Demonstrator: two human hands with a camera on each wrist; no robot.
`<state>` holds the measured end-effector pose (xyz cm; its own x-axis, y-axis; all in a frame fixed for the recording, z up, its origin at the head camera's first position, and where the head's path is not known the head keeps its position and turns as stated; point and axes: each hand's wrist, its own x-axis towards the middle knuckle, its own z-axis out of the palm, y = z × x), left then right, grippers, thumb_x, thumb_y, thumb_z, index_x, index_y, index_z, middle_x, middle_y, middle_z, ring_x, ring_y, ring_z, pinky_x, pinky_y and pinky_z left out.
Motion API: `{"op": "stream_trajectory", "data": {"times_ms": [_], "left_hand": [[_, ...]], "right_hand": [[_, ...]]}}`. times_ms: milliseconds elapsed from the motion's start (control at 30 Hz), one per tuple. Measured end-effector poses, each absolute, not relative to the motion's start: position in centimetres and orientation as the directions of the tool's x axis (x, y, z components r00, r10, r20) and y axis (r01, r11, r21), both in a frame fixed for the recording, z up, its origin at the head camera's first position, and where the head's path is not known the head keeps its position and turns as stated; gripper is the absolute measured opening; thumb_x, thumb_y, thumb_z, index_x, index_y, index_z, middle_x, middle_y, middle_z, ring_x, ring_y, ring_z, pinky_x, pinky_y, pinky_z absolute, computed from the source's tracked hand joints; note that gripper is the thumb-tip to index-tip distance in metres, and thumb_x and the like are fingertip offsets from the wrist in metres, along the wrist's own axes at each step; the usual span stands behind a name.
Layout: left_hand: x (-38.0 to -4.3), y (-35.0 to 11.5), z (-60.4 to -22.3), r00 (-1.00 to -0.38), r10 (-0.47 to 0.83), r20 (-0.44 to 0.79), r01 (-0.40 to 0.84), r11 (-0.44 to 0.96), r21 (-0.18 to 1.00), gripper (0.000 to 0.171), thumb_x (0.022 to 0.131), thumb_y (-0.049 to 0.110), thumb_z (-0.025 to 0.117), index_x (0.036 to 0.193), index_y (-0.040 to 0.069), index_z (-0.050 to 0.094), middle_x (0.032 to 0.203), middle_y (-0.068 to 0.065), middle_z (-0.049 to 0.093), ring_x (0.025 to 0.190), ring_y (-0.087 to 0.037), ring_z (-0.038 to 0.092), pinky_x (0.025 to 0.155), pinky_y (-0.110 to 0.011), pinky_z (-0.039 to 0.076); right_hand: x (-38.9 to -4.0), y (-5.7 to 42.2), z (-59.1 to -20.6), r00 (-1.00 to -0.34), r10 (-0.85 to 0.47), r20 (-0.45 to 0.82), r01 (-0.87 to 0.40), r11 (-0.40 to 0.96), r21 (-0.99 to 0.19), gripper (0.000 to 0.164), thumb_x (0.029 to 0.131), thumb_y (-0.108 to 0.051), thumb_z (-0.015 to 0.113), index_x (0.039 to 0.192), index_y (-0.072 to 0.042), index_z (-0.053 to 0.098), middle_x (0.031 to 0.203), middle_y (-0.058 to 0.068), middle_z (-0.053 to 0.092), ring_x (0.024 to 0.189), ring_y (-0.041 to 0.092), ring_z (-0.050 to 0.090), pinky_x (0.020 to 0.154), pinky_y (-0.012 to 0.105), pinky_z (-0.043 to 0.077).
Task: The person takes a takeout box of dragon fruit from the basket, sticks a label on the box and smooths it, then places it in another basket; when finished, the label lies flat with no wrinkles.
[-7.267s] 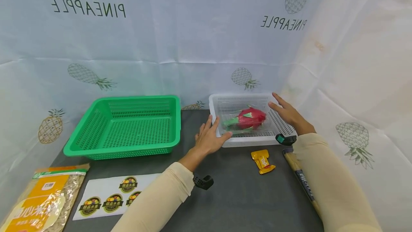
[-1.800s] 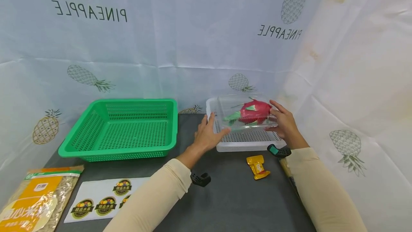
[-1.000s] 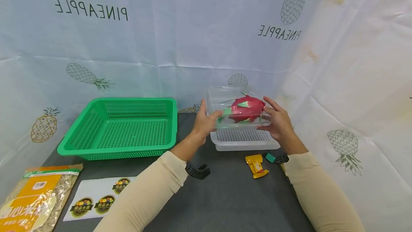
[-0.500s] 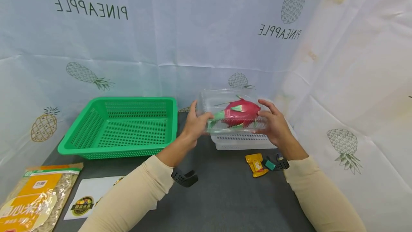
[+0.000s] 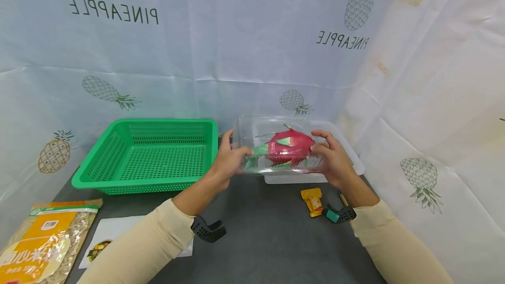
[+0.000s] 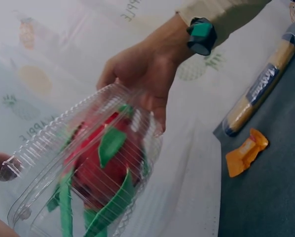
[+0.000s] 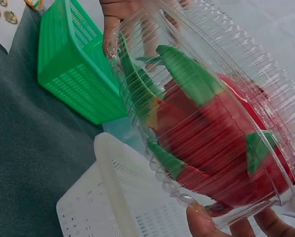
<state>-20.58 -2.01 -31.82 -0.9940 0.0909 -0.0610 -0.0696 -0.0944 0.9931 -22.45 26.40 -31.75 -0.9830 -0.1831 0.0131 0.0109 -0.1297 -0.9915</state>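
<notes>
A clear plastic clamshell box with a red dragon fruit inside hangs above the front of the white basket. My left hand grips the box's left end, thumb on the near side. At the other end my right hand holds it, with the thumb near the fruit's tip. Green leaf tips of the fruit press close to the clear wall in the right wrist view. From the left wrist view, the right hand is seen curled round the box's far end.
A green basket stands to the left. Before the white basket lies a small yellow packet. A long noodle-like pack lies right of it. At front left are a sticker sheet and a grain bag.
Both hands now hold the box, which has been lifted out of the white basket and carried left and toward me. Earlier it lay in the basket with the hands apart from it.
</notes>
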Motion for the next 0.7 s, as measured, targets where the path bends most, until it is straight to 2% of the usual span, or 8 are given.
{"op": "stream_trajectory", "data": {"times_ms": [200,433,567,700], "left_hand": [[-19.5,-2.9,-31.8,-0.993,0.102,-0.060,-0.070,-0.093,0.993,0.087,0.086,0.009,0.063,0.154,0.020,0.010,0.143,-0.018,0.027,0.112,-0.044,0.049,0.072,-0.049,0.053],[-18.2,-4.2,-32.5,-0.990,0.121,-0.072,-0.083,-0.090,0.992,0.087,0.087,0.010,0.063,0.154,0.020,0.009,0.145,-0.019,0.024,0.114,-0.042,0.047,0.077,-0.051,0.051],[-17.5,-4.8,-33.1,-0.989,0.129,-0.066,-0.076,-0.072,0.995,0.086,0.086,0.011,0.064,0.153,0.019,0.011,0.142,-0.020,0.029,0.112,-0.040,0.049,0.077,-0.049,0.051],[-16.7,-5.3,-33.4,-0.990,0.125,-0.071,-0.076,-0.032,0.997,0.086,0.086,0.012,0.065,0.152,0.020,0.012,0.143,-0.018,0.028,0.115,-0.038,0.048,0.082,-0.049,0.047]], "right_hand": [[-21.5,26.1,-32.1,-0.978,-0.208,0.033,-0.006,-0.126,-0.992,0.035,0.098,-0.007,0.048,0.129,-0.021,0.040,0.124,0.015,0.037,0.111,0.035,0.045,0.075,0.054,0.052],[-20.1,25.5,-32.7,-0.977,-0.212,0.030,-0.010,-0.096,-0.995,0.034,0.098,-0.009,0.052,0.128,-0.022,0.043,0.124,0.015,0.039,0.113,0.034,0.043,0.083,0.047,0.051],[-19.2,25.2,-33.2,-0.979,-0.203,0.033,-0.021,-0.063,-0.998,0.035,0.097,-0.010,0.053,0.128,-0.023,0.044,0.124,0.016,0.039,0.114,0.036,0.042,0.083,0.047,0.051],[-18.5,24.9,-33.6,-0.979,-0.202,0.038,-0.023,-0.074,-0.997,0.035,0.096,-0.008,0.054,0.127,-0.023,0.045,0.124,0.017,0.039,0.114,0.038,0.042,0.081,0.050,0.051]]}}
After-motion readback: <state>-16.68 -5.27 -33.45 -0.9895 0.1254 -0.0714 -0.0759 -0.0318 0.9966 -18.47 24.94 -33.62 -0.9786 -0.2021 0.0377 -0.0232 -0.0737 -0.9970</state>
